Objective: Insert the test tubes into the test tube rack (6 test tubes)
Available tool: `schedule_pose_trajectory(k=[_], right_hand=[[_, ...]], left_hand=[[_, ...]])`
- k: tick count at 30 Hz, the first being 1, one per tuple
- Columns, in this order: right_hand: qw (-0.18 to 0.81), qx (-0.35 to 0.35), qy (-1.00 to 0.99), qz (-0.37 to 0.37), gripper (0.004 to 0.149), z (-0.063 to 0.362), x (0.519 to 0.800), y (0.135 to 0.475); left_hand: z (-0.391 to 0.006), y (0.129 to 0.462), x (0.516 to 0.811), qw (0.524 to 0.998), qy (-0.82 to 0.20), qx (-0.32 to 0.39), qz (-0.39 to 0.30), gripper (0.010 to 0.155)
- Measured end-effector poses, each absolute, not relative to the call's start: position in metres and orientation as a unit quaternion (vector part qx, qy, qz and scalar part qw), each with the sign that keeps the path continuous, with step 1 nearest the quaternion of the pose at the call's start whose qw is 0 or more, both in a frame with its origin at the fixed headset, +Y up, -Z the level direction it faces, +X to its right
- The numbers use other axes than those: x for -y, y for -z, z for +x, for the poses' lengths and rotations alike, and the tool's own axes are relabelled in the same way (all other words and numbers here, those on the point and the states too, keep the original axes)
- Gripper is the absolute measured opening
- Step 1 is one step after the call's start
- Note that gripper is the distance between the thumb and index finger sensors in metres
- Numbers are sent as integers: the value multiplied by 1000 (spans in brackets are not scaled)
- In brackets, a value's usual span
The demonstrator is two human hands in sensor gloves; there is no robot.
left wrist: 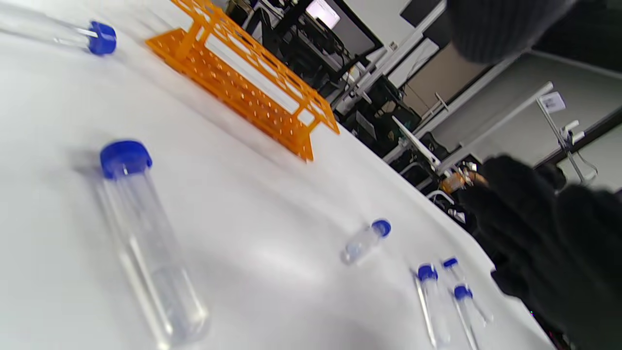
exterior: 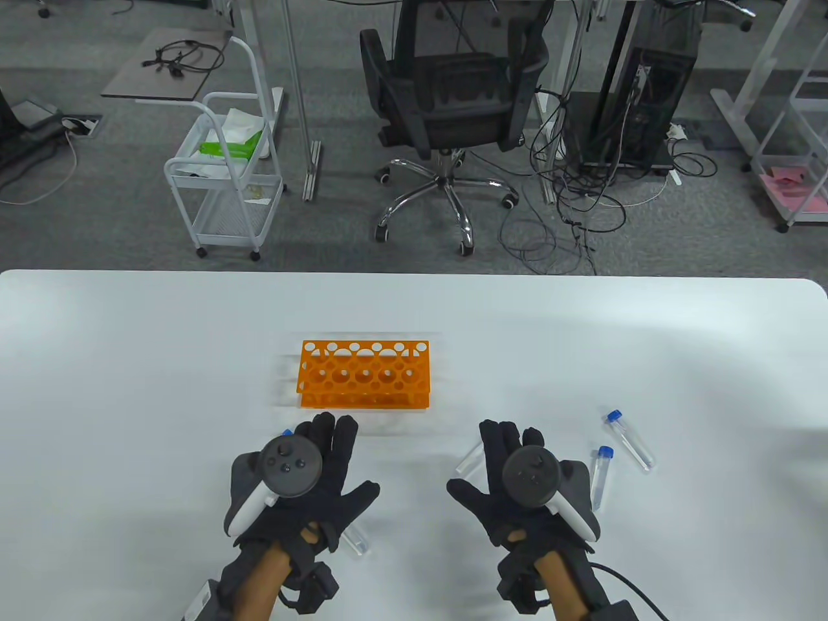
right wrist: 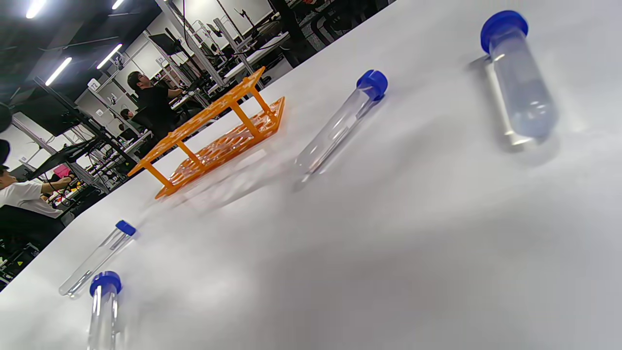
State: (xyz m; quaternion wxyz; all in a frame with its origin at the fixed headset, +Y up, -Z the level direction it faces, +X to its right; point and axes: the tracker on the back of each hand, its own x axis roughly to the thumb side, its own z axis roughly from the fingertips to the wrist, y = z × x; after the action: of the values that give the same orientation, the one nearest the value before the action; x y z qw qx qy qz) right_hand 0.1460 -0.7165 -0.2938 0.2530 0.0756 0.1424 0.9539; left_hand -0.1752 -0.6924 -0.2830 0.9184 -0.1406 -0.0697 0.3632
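The orange test tube rack (exterior: 364, 375) stands empty at the table's middle; it also shows in the left wrist view (left wrist: 243, 73) and the right wrist view (right wrist: 218, 141). Several clear blue-capped tubes lie flat on the table. Two tubes (exterior: 631, 440) (exterior: 601, 477) lie right of my right hand (exterior: 498, 459). One tube (exterior: 469, 458) pokes out from under that hand. My left hand (exterior: 330, 453) hovers flat with spread fingers over a tube (exterior: 354, 540) and a blue cap (exterior: 288, 432). Both hands hold nothing.
The white table (exterior: 129, 388) reaches a far edge behind the rack. Beyond it are an office chair (exterior: 446, 110) and a white cart (exterior: 226, 187) on the floor. In the left wrist view a tube (left wrist: 146, 238) lies close by.
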Motion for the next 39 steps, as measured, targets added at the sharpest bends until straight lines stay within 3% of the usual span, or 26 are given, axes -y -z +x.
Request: schedule_pose_trajectory(k=[11, 20, 30, 39], right_hand=[[259, -140, -954, 60, 98, 156, 719, 295], [246, -120, -960, 57, 96, 155, 719, 295], [254, -125, -958, 44, 96, 160, 726, 299], [252, -122, -959, 33, 96, 162, 727, 299]], left_hand=[[-210, 333, 690, 892, -431, -61, -118, 68], [-214, 402, 688, 912, -355, -164, -124, 66], [-225, 444, 733, 902, -296, -236, -206, 77], [-230, 458, 751, 886, -328, -244, -218, 75]])
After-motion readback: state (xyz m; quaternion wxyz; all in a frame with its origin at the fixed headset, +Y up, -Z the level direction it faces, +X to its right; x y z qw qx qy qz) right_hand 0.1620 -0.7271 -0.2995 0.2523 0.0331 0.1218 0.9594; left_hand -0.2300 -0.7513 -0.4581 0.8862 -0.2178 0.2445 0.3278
